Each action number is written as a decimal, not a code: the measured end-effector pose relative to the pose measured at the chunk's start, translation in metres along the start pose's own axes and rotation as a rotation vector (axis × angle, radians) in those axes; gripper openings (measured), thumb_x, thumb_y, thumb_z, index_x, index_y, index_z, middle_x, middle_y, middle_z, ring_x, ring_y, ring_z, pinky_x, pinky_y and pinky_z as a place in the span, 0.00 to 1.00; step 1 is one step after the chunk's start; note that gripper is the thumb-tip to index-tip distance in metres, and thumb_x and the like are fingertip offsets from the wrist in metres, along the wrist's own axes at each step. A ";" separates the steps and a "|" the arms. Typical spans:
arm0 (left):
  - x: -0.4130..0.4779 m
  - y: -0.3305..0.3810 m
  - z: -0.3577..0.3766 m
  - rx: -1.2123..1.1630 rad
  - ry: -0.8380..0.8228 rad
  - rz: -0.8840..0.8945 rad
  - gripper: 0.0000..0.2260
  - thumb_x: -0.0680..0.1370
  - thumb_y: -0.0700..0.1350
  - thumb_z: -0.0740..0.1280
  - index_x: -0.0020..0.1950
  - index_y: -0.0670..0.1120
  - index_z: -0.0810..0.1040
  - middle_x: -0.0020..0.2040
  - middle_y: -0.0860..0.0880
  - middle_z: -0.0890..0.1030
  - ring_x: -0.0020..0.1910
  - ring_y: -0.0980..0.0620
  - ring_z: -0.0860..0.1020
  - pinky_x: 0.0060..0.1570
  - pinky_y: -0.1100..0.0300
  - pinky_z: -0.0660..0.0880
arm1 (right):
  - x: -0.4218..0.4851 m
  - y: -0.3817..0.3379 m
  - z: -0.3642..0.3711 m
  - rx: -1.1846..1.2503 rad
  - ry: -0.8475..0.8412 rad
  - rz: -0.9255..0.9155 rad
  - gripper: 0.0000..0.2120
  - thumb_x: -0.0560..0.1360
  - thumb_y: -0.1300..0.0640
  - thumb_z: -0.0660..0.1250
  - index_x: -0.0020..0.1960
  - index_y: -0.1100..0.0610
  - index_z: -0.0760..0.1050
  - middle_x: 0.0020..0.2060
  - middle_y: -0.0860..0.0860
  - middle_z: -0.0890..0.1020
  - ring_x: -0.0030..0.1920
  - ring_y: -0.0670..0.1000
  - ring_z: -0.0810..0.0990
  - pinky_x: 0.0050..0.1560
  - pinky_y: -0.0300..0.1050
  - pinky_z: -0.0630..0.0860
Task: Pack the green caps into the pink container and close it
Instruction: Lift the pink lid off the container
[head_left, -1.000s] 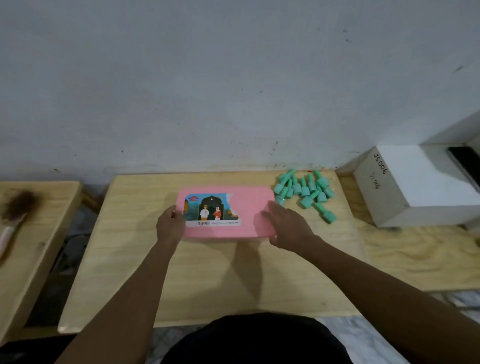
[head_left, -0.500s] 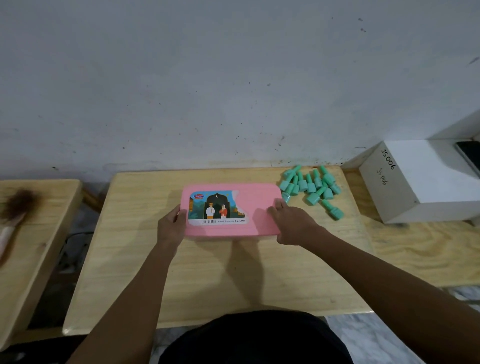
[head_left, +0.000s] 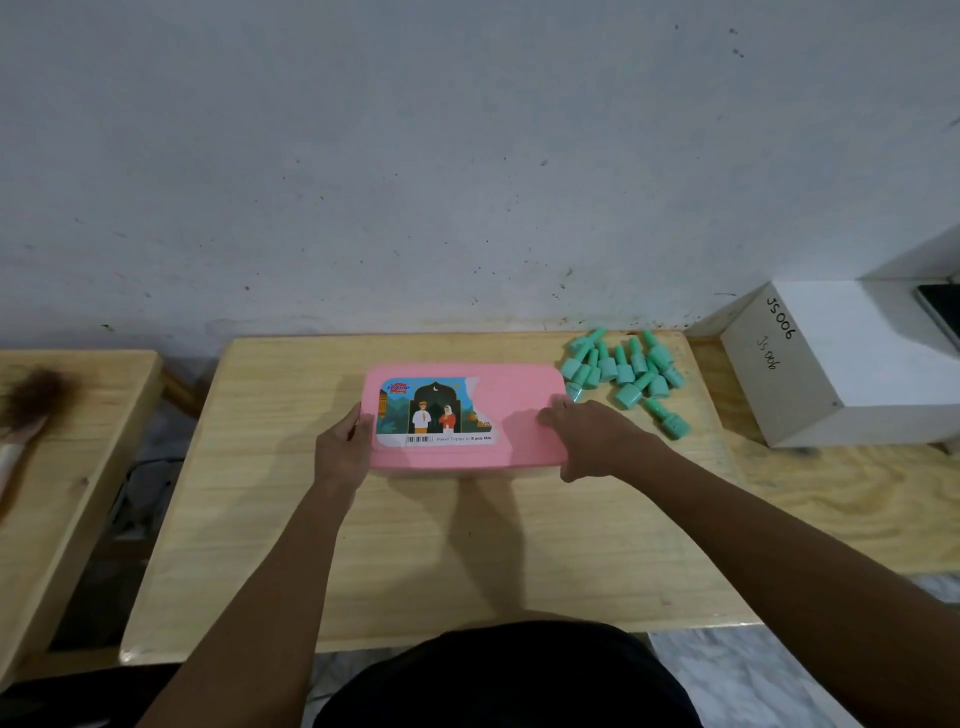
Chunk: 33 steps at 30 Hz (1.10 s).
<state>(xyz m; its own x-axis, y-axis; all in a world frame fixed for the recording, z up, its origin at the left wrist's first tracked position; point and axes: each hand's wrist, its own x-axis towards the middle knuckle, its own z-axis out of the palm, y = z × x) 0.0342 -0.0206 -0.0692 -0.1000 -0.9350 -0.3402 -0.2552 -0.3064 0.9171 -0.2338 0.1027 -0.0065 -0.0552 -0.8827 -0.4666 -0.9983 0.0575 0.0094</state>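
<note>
I can't see inside the pink rectangular plastic container (head_left: 519, 395); its lid covers everything. The right grip (head_left: 597, 441) hides its near right corner, and most of the left grip's (head_left: 340, 452) fingers are out of sight at its left end. The brown bristle brush (head_left: 36, 400) and the dark flat slab (head_left: 940, 314) are cut off by the frame edges.

Grey-white plastered wall (head_left: 467, 156), speckled with dark marks. Pale wooden worktop (head_left: 415, 545) against it. Second wooden table (head_left: 62, 493) at left, brush (head_left: 31, 405) on it. White box (head_left: 857, 358) at right. Marbled floor (head_left: 753, 686) below.
</note>
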 end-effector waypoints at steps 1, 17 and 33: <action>0.000 -0.001 0.000 -0.002 0.000 -0.004 0.15 0.80 0.44 0.61 0.66 0.47 0.75 0.52 0.48 0.81 0.47 0.51 0.77 0.48 0.56 0.75 | 0.000 0.001 -0.004 0.013 -0.005 -0.001 0.37 0.68 0.50 0.75 0.72 0.55 0.64 0.63 0.55 0.72 0.54 0.54 0.78 0.52 0.45 0.77; 0.001 0.000 0.001 -0.002 -0.015 -0.009 0.15 0.80 0.44 0.60 0.66 0.47 0.76 0.52 0.47 0.81 0.43 0.53 0.75 0.39 0.63 0.73 | -0.012 0.004 0.011 0.613 0.100 0.159 0.41 0.67 0.56 0.76 0.73 0.49 0.58 0.61 0.53 0.69 0.59 0.53 0.72 0.53 0.45 0.75; 0.002 0.000 0.000 0.046 -0.021 -0.004 0.14 0.80 0.44 0.59 0.63 0.49 0.78 0.48 0.49 0.81 0.36 0.57 0.74 0.34 0.63 0.71 | 0.019 -0.005 -0.007 1.110 0.249 0.600 0.26 0.72 0.43 0.65 0.59 0.62 0.74 0.48 0.54 0.81 0.47 0.55 0.81 0.48 0.53 0.81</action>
<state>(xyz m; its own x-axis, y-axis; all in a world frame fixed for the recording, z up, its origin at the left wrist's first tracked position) 0.0340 -0.0221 -0.0697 -0.1185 -0.9298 -0.3484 -0.2994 -0.3011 0.9054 -0.2304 0.0825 -0.0089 -0.6102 -0.6395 -0.4676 -0.2727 0.7237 -0.6340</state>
